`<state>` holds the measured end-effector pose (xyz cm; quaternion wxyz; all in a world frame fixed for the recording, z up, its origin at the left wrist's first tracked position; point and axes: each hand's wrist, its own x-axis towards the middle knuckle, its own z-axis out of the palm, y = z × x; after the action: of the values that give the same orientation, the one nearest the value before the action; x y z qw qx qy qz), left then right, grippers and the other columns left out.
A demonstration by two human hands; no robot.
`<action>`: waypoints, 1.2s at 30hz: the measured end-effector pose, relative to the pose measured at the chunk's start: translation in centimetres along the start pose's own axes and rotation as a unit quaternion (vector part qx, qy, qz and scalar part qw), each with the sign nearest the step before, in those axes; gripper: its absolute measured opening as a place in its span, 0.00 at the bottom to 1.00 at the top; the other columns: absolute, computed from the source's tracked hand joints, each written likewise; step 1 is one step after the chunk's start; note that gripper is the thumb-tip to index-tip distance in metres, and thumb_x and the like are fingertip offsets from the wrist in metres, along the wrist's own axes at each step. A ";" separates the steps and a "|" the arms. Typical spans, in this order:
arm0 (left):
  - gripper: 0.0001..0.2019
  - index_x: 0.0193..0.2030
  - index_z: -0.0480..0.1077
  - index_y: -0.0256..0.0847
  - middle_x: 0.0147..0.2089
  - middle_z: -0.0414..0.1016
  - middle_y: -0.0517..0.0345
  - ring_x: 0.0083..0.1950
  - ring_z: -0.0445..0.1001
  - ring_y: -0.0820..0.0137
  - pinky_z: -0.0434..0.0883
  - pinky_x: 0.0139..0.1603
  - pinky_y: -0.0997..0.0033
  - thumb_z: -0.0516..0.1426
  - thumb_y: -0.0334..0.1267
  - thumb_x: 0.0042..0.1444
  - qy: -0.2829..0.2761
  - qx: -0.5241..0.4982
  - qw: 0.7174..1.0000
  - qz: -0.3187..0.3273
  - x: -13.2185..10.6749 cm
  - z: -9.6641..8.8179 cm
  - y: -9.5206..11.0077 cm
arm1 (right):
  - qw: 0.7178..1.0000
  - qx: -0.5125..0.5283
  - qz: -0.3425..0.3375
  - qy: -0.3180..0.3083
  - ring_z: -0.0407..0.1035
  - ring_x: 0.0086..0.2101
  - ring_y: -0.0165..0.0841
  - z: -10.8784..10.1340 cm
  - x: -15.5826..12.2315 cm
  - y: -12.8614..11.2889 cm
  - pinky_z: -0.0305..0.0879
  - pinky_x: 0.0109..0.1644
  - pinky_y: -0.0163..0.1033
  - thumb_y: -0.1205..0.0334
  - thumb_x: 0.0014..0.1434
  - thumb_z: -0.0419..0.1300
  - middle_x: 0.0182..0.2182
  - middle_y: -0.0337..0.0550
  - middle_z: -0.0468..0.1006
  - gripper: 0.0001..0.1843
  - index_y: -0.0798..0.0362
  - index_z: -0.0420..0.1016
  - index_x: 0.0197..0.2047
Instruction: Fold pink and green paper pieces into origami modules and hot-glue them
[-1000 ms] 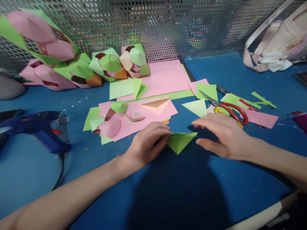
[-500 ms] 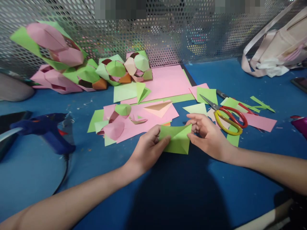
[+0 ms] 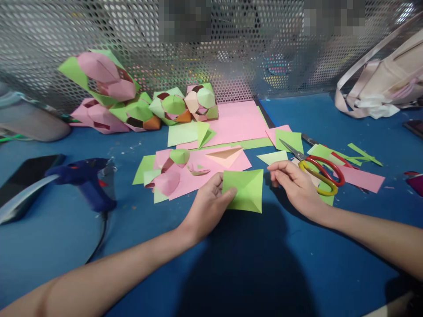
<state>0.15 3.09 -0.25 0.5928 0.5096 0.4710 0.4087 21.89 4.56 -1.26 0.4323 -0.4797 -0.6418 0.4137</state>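
Observation:
A green square of paper [image 3: 246, 193] with diagonal creases is pinched between the thumb and fingers of my left hand [image 3: 209, 204]. It faces me, held above the table, almost flat. To its right, apart from the paper, is my right hand [image 3: 295, 187], its fingers curled in together and nothing visible in them. Scissors [image 3: 319, 176] with red and yellow handles lie just behind that hand, on paper offcuts. Beyond my left hand are a pink sheet [image 3: 191, 185] and a folded peach paper piece [image 3: 228, 155].
Paper polyhedra [image 3: 172, 105] in pink and green line the perforated metal screen [image 3: 231, 57]. A blue glue gun [image 3: 87, 180] stands at left near a dark phone-like slab [image 3: 24, 185] and a bottle [image 3: 33, 116]. A pale bag [image 3: 380, 83] sits at back right. Green strips [image 3: 365, 154] lie at right.
The green square's folded-over upper edge has opened out, so it now lies nearly flat. My right hand has moved right, off the paper, and its fingers have curled in. The view has shifted slightly.

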 end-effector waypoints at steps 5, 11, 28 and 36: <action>0.10 0.46 0.65 0.38 0.46 0.74 0.53 0.46 0.74 0.65 0.70 0.44 0.68 0.55 0.33 0.57 0.005 -0.003 1.000 0.006 0.0 0.1 0.0 | 1.000 0.000 0.001 -0.009 0.63 0.28 0.26 0.2 -0.1 0.3 0.62 0.31 0.33 0.62 0.65 0.51 0.26 0.35 0.67 0.07 0.50 0.69 0.42; 0.10 0.45 0.66 0.38 0.46 0.75 0.55 0.46 0.74 0.68 0.70 0.45 0.70 0.55 0.30 0.56 0.012 0.001 1.000 0.028 0.1 0.1 -0.1 | 0.999 0.029 -0.005 0.013 0.71 0.33 0.29 0.7 -0.4 0.1 0.69 0.39 0.36 0.61 0.58 0.61 0.33 0.39 0.74 0.08 0.50 0.69 0.42; 0.07 0.43 0.66 0.40 0.42 0.74 0.57 0.42 0.72 0.69 0.71 0.44 0.69 0.54 0.38 0.59 0.004 0.005 1.000 0.024 -0.6 1.0 0.1 | 0.993 0.071 0.066 -0.071 0.58 0.27 0.25 2.2 -0.6 -2.2 0.57 0.30 0.31 0.60 0.61 0.57 0.26 0.33 0.63 0.06 0.50 0.68 0.42; 0.06 0.43 0.64 0.43 0.32 0.67 0.63 0.23 0.64 0.77 0.66 0.23 0.77 0.53 0.35 0.58 0.025 0.099 0.994 0.034 -0.8 0.6 -0.2 | 0.994 0.066 0.066 -0.048 0.58 0.26 0.26 3.1 -0.5 -1.5 0.56 0.29 0.32 0.59 0.60 0.57 0.25 0.33 0.61 0.07 0.52 0.69 0.41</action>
<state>0.58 2.12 -0.33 0.5129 0.5712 0.5065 0.3926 18.65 3.45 -0.74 0.4037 -0.4705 -0.6002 0.5054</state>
